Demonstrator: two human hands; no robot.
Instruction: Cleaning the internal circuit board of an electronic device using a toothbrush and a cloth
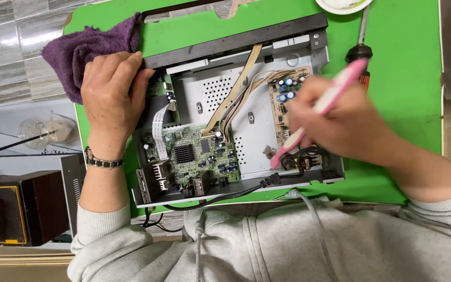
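Note:
An opened electronic player chassis (257, 151) lies on a green table (403, 94), its cover off. Inside sit a green circuit board (197, 154) and a tan power board (288, 99) with blue capacitors, joined by ribbon cables (236, 94). My left hand (111, 96) rests flat on the chassis's left rear corner, next to a purple cloth (87, 47). My right hand (340, 122) grips a pink toothbrush (335, 94), its bristle end (277, 156) down against the chassis floor near the power board.
A screwdriver (361, 44) lies on the table behind my right hand. A white dish (343, 5) sits at the table's far edge. A black power cord (225, 196) runs along the near side. Left of the table stand dark boxes (6, 209) and a glass (43, 130).

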